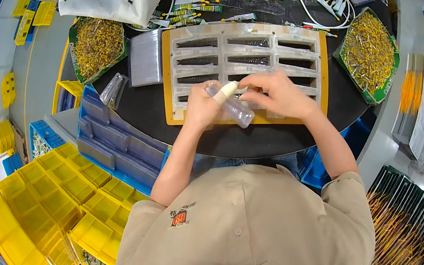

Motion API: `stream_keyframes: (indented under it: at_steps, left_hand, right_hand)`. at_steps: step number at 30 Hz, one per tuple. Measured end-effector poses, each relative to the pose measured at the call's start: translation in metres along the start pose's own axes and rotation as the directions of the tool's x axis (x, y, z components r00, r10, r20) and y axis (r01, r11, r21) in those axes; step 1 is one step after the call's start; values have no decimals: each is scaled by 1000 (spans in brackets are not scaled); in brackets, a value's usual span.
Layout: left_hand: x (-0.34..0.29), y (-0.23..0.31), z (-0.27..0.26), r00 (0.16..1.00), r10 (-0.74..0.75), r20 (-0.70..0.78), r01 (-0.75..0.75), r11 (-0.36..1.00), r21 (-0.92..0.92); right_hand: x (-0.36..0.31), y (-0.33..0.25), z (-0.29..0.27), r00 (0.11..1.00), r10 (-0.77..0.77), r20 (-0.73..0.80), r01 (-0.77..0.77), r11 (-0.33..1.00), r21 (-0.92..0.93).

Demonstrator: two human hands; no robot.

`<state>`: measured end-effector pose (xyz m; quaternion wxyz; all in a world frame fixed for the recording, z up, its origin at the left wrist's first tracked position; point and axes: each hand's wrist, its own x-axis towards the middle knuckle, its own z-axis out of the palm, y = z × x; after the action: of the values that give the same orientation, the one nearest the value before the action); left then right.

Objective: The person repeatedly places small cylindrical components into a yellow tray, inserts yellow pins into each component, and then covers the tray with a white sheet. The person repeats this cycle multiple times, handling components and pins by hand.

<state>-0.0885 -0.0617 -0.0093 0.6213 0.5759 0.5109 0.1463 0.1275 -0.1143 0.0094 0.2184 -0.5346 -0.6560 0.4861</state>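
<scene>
A clear plastic case [239, 114] is up over the front of a board with pockets [163, 81], near the person's middle. It is long and thin. Its long way runs on a slant: one end is up by the left hand [203, 105], and the other end points down and to the right. I cannot tell if anything is inside it.

The left hand is closed around the case's upper end, and its thumb has a white cover [226, 92]. The right hand [281, 95] is just beside it, with bent fingers and the tips close to that thumb. I cannot tell if those fingers pinch anything.

The board has a yellow edge and rows of long pockets with pale rims. The pockets look dark inside, and I cannot tell what fills them. It lies on a black table [133, 112]. Left of the board is a flat clear stack [147, 57]. Past that, a green box [73, 57] is full of little yellow-topped bits [98, 44]. Another green box [385, 88], on the right, is full of the same kind of bits. Behind the board lie many green and white tubes [206, 8] with yellow caps.

Down at the left, a blue crate [120, 171] holds greyish plastic trays [114, 138]. Yellow bins [50, 183] are beside it.
</scene>
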Motion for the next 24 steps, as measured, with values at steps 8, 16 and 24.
stream_keyframes:
  at_steps: [8,16,24]
  left_hand:
    - [-31,-14,9,994,13,112,4,989,-145]
    - [-45,-1,20,931,124,344,-153,986,58]
    - [28,38,55,944,106,313,-101,994,-33]
  right_hand:
    - [-22,8,29,870,-232,-435,103,948,-301]
    - [-41,15,45,769,-346,-537,11,848,-530]
    - [-34,47,-59,824,-313,-472,185,936,-299]
